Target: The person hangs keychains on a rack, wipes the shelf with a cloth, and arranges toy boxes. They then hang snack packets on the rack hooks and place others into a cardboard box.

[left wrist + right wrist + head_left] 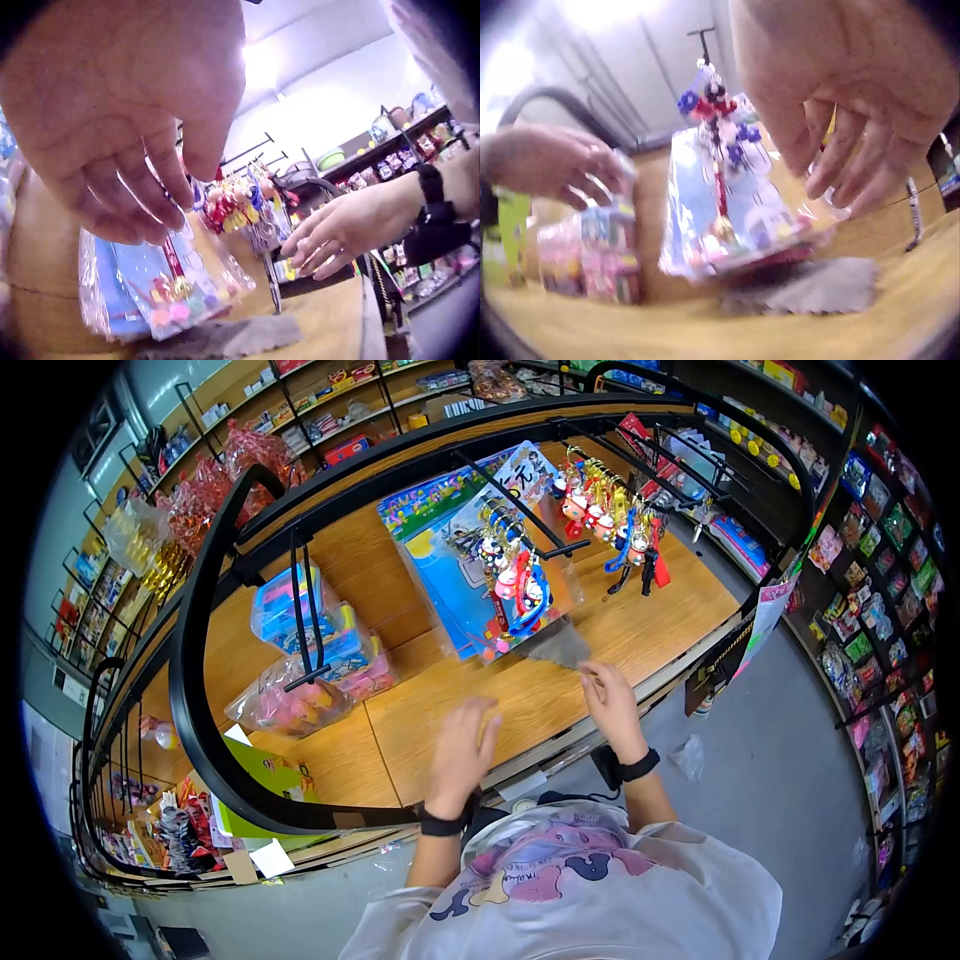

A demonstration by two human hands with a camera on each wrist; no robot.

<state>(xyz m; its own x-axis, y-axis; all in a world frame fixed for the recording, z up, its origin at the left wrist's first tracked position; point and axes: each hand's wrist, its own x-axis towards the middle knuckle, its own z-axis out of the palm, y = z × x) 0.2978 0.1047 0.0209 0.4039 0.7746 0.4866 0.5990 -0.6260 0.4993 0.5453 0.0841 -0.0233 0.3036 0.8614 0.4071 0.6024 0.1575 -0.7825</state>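
Observation:
A grey cloth [558, 644] with a zigzag edge lies on the wooden shelf top, partly beneath a stack of plastic-wrapped picture sheets [440, 595]. My right hand [612, 710] hovers by the cloth's near corner, fingers loosely bent and holding nothing; the right wrist view shows the cloth [810, 289] lying below it. Further left, my left hand [462, 755] is over the bare wood, slightly blurred, its fingers relaxed and its grasp empty. Charm keychains [515, 575] hang from a hook above the sheets, overlapping them in the head view.
More keychains [600, 515] hang on hooks to the right. Clear plastic boxes [320, 625] and a bagged pink item [295, 695] stand at the left, near a green box [265, 780]. A curved black rail [190, 660] rises at the left, and black hook arms jut over the shelf top.

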